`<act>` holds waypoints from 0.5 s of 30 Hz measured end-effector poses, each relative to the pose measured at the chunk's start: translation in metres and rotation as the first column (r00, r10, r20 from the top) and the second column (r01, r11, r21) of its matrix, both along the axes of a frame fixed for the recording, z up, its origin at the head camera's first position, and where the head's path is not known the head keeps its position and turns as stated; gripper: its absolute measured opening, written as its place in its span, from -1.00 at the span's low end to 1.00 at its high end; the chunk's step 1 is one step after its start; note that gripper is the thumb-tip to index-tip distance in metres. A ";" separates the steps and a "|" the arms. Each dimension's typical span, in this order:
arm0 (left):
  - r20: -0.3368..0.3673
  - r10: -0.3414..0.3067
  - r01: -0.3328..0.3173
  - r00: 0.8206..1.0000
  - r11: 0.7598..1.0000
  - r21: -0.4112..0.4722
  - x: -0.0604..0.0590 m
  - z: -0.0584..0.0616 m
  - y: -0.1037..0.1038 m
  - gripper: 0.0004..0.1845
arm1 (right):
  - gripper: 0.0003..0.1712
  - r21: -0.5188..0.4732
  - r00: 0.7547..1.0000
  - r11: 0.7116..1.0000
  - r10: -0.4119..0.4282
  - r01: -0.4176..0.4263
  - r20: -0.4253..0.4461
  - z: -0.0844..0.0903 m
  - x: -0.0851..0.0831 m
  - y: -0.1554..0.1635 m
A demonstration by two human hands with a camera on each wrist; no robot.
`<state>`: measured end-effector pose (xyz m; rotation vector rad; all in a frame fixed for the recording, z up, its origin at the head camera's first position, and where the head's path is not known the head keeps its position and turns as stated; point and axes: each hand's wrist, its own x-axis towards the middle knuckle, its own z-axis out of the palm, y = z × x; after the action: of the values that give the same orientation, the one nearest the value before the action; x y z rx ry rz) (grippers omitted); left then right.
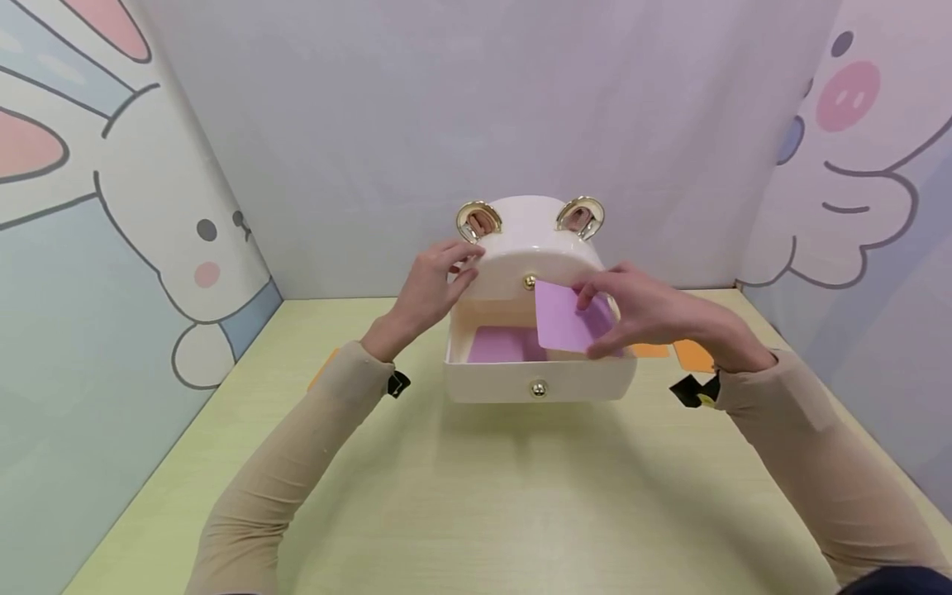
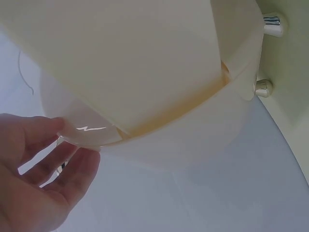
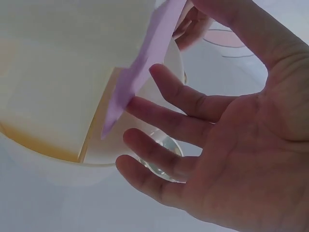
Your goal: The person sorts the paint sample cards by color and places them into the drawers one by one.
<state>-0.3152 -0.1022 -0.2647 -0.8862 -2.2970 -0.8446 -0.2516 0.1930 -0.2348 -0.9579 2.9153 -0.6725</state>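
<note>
A white storage box (image 1: pixel 530 216) with gold-rimmed ears stands on the table, its lower drawer (image 1: pixel 491 383) pulled out. My right hand (image 1: pixel 643 310) holds a purple card (image 1: pixel 559 318) tilted over the drawer's right part, thumb at its lower edge and fingertips on its face. In the right wrist view the card (image 3: pixel 137 72) shows nearly edge-on beside the spread fingers. Another purple card (image 1: pixel 502 345) lies inside the drawer. My left hand (image 1: pixel 431 285) grips the box's upper left edge; in the left wrist view its thumb and fingertips meet the curved white rim (image 2: pixel 79 137).
Orange cards (image 1: pixel 694 356) lie on the table to the right of the box, partly behind my right wrist. Another orange piece (image 1: pixel 321 372) shows beside my left sleeve. Printed cartoon panels (image 1: pixel 171 223) stand at both sides, and a pale curtain (image 1: pixel 372 149) closes off the back.
</note>
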 end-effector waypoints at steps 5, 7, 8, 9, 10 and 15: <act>-0.001 -0.002 0.002 1.000 1.000 0.001 -0.001 0.000 0.001 -0.75 | -0.45 0.009 0.999 0.999 0.036 -0.036 -0.005 -0.002 0.000 0.000; -0.002 -0.005 0.005 1.000 1.000 0.005 -0.001 0.000 0.001 -0.75 | -0.45 0.013 0.999 0.999 0.047 -0.047 -0.006 -0.002 0.001 0.000; -0.002 -0.005 0.005 1.000 1.000 0.006 -0.001 0.000 0.001 -0.75 | -0.45 0.015 0.999 0.999 0.050 -0.050 -0.003 -0.002 0.001 0.000; -0.002 -0.006 0.006 1.000 1.000 0.006 -0.001 0.001 0.001 -0.75 | -0.46 0.016 0.999 0.998 0.054 -0.054 -0.001 -0.002 0.001 0.000; -0.003 -0.007 0.007 1.000 1.000 0.006 -0.001 0.000 0.001 -0.75 | -0.46 0.018 0.998 0.998 0.056 -0.056 0.000 -0.001 0.001 0.000; -0.002 -0.006 0.006 1.000 1.000 0.010 -0.001 0.000 0.000 -0.75 | -0.46 0.024 0.998 0.998 0.062 -0.062 0.009 -0.001 0.000 -0.002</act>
<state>-0.3164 -0.1022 -0.2643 -0.8896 -2.2880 -0.8568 -0.2521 0.1913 -0.2358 -1.0356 2.8662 -0.6345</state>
